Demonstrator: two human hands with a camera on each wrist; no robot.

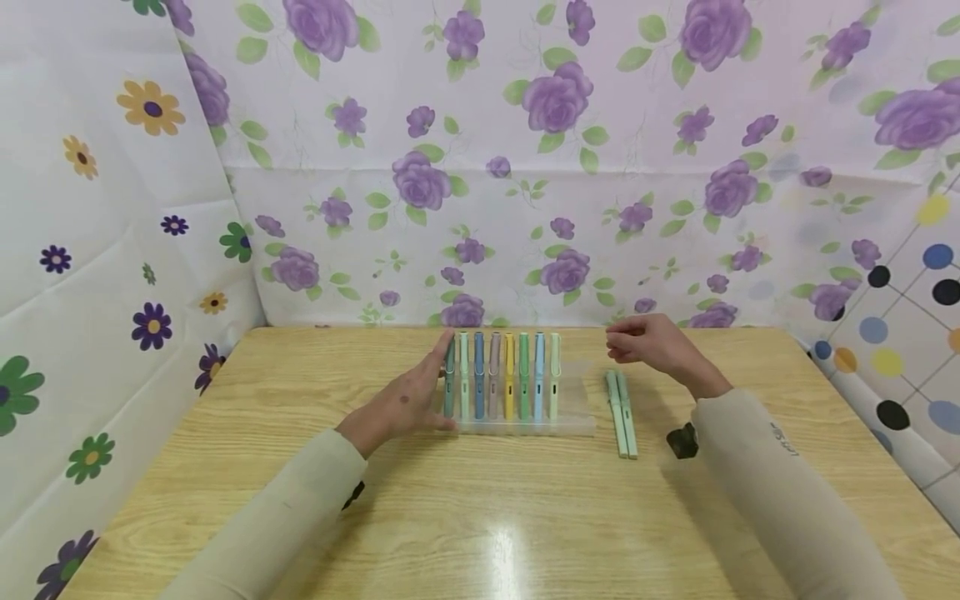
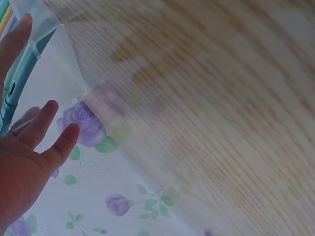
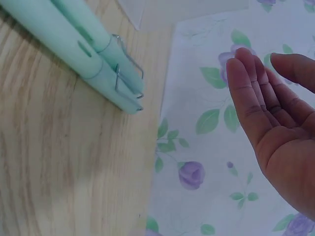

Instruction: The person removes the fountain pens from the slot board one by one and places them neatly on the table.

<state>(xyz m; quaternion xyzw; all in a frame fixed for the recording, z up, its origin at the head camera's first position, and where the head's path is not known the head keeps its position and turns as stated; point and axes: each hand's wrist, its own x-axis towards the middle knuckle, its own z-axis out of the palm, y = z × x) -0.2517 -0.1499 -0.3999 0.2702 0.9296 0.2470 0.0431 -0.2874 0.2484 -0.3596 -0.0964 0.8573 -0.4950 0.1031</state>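
Observation:
A clear pen stand (image 1: 517, 427) holds several capped pens side by side, among them a dark green pen (image 1: 450, 383), a yellow pen (image 1: 510, 379) and a pale green pen (image 1: 555, 379). My left hand (image 1: 401, 408) holds the stand's left end, thumb at the front and fingers toward the back. Up close in the left wrist view, two fingers (image 2: 61, 145) stretch out free of it. Right of the stand, two pale green pens (image 1: 621, 417) lie together on the table. Above their clip ends hovers my right hand (image 1: 652, 343), its fingers gently bent and nothing in them.
The wooden table (image 1: 450, 517) runs back to a cloth wall (image 1: 480, 217) with purple roses. Flowered cloth (image 1: 97, 275) hangs on the left and dotted cloth (image 1: 900, 333) on the right. A dark object (image 1: 682, 442) shows beside the right sleeve.

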